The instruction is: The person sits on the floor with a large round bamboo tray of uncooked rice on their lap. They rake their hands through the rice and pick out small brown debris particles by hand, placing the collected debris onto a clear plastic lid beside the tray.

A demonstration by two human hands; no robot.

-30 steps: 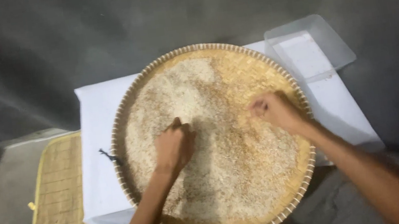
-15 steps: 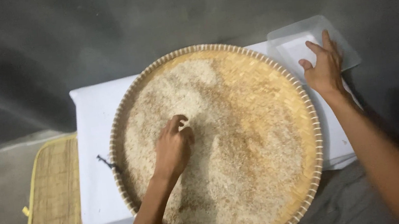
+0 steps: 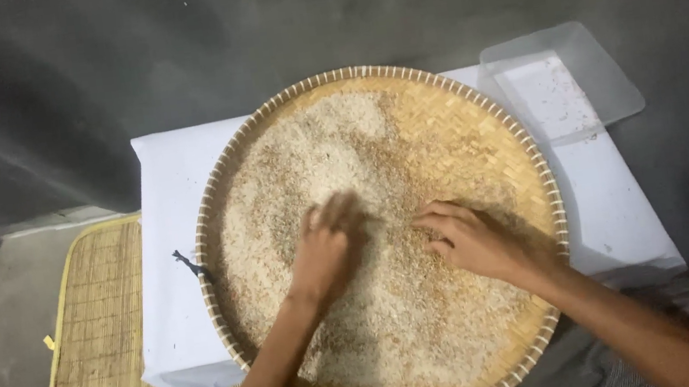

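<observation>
A large round woven bamboo tray lies on a white cloth and holds a spread layer of pale grain. My left hand rests flat on the grain near the tray's middle, fingers together and pointing away from me. Just to its right, my right hand lies palm down on the grain with its fingers spread toward the left hand. Neither hand holds anything that I can see. A bare strip of weave shows along the tray's upper right.
A shallow clear plastic tray with a few specks in it sits at the cloth's far right corner. A woven straw mat lies on the grey floor at left. A small dark scrap sits by the tray's left rim.
My right hand came back from the clear plastic tray at the far right and now rests on the grain. My left hand stayed in the grain, shifting slightly.
</observation>
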